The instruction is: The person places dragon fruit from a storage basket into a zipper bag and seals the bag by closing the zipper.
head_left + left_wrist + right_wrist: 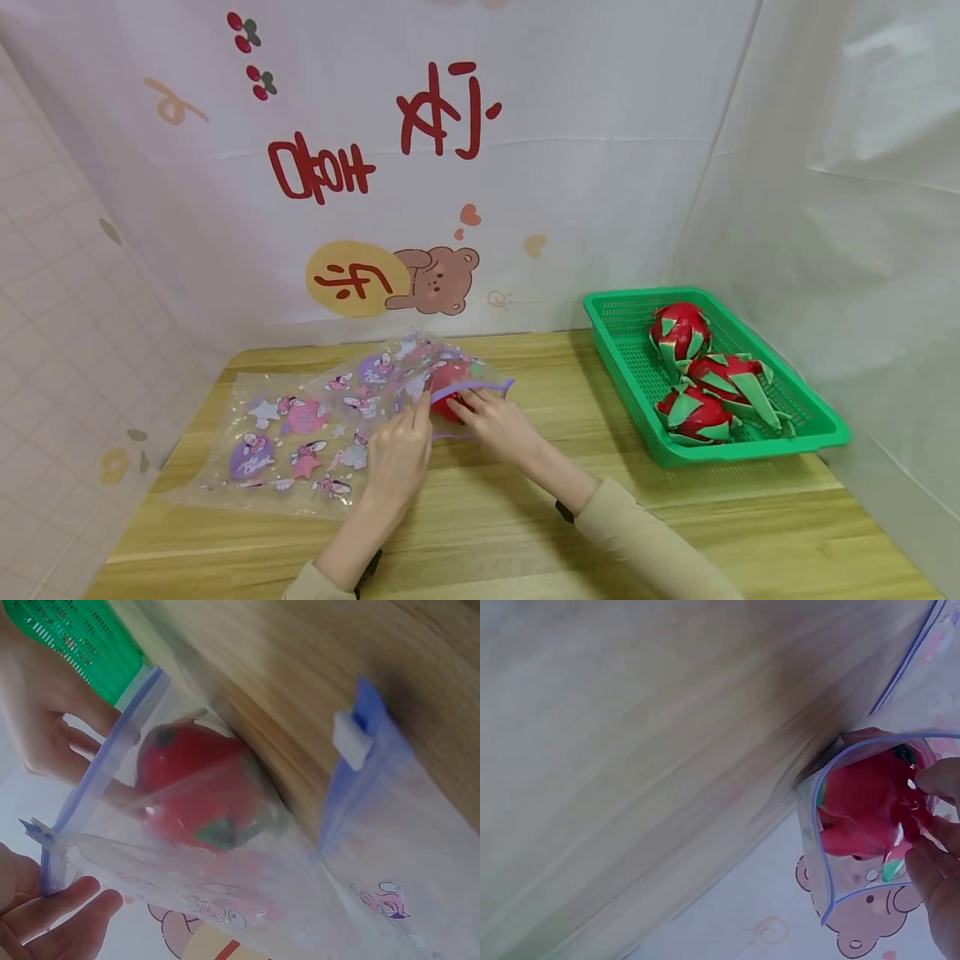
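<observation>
A clear printed slider bag [412, 375] with a purple rim stands open towards me on the table. Inside it lies a red dragon fruit [196, 780] with green scales, partly blurred by the plastic in the left wrist view. My left hand [401, 454] pinches the rim at the left side of the mouth, near the slider. Through the mouth reach the fingers of my right hand [498, 425], and they grip the end of the fruit. In the right wrist view the fruit [862, 799] fills most of the bag's opening.
Another printed bag [262, 450] lies flat on the wooden table [525, 533] at the left. At the right stands a green basket [626, 358] with three dragon fruits [678, 333] in it. A white printed sheet [585, 150] hangs behind the table.
</observation>
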Available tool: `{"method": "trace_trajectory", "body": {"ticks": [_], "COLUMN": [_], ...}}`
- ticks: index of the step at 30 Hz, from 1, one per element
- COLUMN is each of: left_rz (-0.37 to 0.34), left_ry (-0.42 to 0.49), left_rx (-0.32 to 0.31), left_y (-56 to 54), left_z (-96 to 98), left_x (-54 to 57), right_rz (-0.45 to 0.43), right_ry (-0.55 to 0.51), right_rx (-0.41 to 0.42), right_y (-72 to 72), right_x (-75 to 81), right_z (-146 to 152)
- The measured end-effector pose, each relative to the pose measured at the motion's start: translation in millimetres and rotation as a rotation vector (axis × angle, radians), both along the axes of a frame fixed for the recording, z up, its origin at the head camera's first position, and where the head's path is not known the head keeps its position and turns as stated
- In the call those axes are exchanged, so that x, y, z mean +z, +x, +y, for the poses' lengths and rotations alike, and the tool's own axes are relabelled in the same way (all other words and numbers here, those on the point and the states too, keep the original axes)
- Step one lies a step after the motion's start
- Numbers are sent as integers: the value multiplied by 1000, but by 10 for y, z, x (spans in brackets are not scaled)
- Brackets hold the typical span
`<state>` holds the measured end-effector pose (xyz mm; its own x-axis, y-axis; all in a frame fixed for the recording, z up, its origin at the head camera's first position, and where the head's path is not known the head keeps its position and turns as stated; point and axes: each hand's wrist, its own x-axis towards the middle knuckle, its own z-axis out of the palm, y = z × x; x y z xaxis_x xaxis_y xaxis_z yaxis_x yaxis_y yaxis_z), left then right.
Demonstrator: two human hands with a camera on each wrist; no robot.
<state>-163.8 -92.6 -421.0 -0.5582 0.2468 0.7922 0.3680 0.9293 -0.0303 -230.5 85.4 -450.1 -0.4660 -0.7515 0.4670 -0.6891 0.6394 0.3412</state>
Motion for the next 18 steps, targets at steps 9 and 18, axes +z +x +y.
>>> {"method": "trace_trajectory", "body": {"ticks": [9,18], "left_rz": [-5,8], "left_ry": [6,29], "left_rx": [8,6], "left_y": [-1,-21], "left_z": [1,-7], "left_x": [14,42], "right_rz": [32,-7], "right_ry": [-18,7], "right_rx": [16,-30], "right_y": [43,22], "right_x": [7,-21], "right_z": [-17,-10]}}
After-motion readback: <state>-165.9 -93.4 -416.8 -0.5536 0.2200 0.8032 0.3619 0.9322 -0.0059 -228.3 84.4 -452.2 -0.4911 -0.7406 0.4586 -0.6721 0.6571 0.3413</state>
